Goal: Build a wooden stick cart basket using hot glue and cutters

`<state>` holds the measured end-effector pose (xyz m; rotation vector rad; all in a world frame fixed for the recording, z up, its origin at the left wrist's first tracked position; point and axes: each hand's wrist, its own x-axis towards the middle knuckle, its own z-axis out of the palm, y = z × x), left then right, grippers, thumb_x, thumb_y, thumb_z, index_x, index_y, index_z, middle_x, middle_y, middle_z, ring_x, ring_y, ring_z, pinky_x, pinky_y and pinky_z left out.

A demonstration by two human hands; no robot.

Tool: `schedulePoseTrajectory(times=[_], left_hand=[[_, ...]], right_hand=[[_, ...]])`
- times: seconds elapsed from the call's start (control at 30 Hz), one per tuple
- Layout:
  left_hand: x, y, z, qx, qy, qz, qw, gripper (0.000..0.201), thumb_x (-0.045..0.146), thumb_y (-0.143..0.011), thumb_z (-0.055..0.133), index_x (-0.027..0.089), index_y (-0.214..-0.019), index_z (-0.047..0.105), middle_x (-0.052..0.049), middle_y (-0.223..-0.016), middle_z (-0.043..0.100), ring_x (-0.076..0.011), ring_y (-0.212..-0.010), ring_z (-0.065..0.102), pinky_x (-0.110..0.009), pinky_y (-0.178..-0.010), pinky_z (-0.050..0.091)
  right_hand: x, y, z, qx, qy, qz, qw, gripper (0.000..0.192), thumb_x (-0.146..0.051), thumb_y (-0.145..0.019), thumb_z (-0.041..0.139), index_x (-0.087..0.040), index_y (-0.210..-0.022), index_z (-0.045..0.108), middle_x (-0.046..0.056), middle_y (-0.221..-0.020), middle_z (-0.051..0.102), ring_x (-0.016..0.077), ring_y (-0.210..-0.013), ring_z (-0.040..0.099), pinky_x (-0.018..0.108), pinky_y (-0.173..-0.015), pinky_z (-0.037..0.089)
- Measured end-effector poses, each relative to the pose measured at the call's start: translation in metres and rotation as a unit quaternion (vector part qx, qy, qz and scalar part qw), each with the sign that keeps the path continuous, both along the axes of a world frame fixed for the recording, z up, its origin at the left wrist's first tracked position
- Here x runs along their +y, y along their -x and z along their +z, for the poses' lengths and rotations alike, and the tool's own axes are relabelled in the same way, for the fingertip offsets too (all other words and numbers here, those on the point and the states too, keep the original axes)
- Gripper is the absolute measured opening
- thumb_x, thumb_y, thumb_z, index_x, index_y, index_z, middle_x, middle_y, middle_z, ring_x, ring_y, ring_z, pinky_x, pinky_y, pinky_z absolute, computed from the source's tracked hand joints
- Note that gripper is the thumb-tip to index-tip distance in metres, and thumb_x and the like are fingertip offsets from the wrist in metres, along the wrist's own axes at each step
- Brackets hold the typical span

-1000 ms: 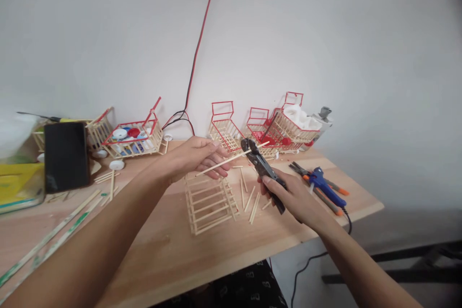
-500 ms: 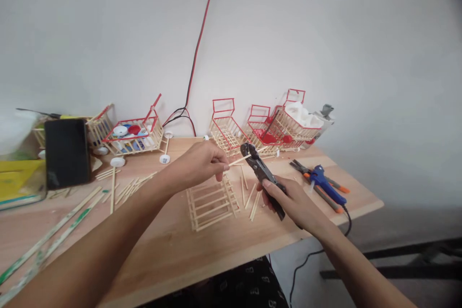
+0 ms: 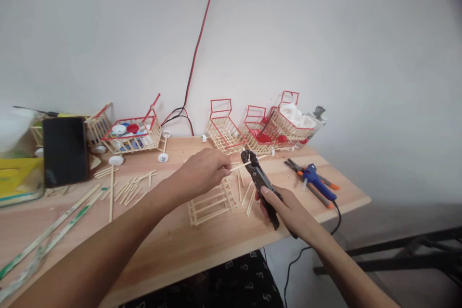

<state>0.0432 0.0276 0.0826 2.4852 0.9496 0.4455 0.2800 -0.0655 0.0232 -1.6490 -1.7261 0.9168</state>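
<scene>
Head view, wooden table (image 3: 173, 245), white wall (image 3: 325, 33), red cable (image 3: 202, 38)

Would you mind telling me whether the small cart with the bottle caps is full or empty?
Partly full: the stick cart near the wall holds white, red and blue caps, visible above and through its slats.

Left arm stretches in from 7 o'clock, left hand (image 3: 202, 171) pinched shut with fingertips aimed at 3 o'clock, while right hand (image 3: 288, 211) comes up from 5 o'clock, fist curled tight.
</scene>
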Motion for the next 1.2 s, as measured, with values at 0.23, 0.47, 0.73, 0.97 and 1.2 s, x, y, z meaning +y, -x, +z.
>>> schedulePoseTrajectory(times=[0.23,0.47,0.73,0.97,1.2], left_hand=[[-0.007,-0.001,-0.007,0.039,-0.071,0.01,0.997,0.022,0.019,-0.089,0.049,0.018,-0.074,0.066,-0.008,-0.082,0.069,-0.0211,-0.078,0.056,-0.03,-0.065,0.033],[-0.004,-0.003,-0.017,0.034,-0.079,0.004,0.996,0.018,0.018,-0.087,0.051,0.018,-0.074,0.064,-0.008,-0.083,0.068,-0.0215,-0.079,0.056,-0.03,-0.064,0.035],[0.007,0.003,-0.004,-0.011,-0.029,-0.04,0.999,0.03,0.014,-0.088,0.048,0.016,-0.06,0.058,-0.005,-0.068,0.065,-0.016,-0.067,0.054,-0.029,-0.066,0.036],[0.023,0.021,0.009,-0.084,0.059,-0.044,0.994,0.032,0.023,-0.089,0.052,0.015,-0.062,0.067,-0.005,-0.074,0.071,-0.0142,-0.069,0.06,-0.026,-0.071,0.04],[0.013,0.005,0.003,-0.075,0.081,-0.062,0.992,0.027,0.018,-0.085,0.056,0.015,-0.059,0.066,0.001,-0.059,0.065,-0.0094,-0.054,0.052,-0.024,-0.059,0.034]], right_hand=[[-0.008,0.002,-0.005,-0.018,0.009,-0.021,1.0,0.053,-0.059,-0.098,0.037,-0.017,-0.077,0.059,-0.001,-0.055,0.056,0.0149,-0.052,0.054,0.027,-0.054,0.042],[-0.007,0.001,-0.008,-0.075,0.003,-0.034,0.997,0.058,-0.063,-0.097,0.034,-0.018,-0.066,0.055,0.002,-0.06,0.059,0.0171,-0.061,0.057,0.028,-0.061,0.043],[-0.007,0.003,-0.014,-0.051,0.0,-0.036,0.998,0.058,-0.065,-0.096,0.034,-0.019,-0.067,0.052,0.001,-0.058,0.057,0.0168,-0.059,0.055,0.028,-0.06,0.042],[0.003,-0.008,-0.001,-0.099,-0.033,-0.014,0.994,0.053,-0.063,-0.096,0.037,-0.019,-0.072,0.054,0.003,-0.062,0.062,0.0181,-0.06,0.059,0.029,-0.057,0.042],[0.004,-0.005,0.005,-0.129,-0.067,-0.001,0.989,0.05,-0.06,-0.098,0.037,-0.02,-0.072,0.052,0.002,-0.061,0.062,0.0176,-0.059,0.058,0.028,-0.058,0.041]])
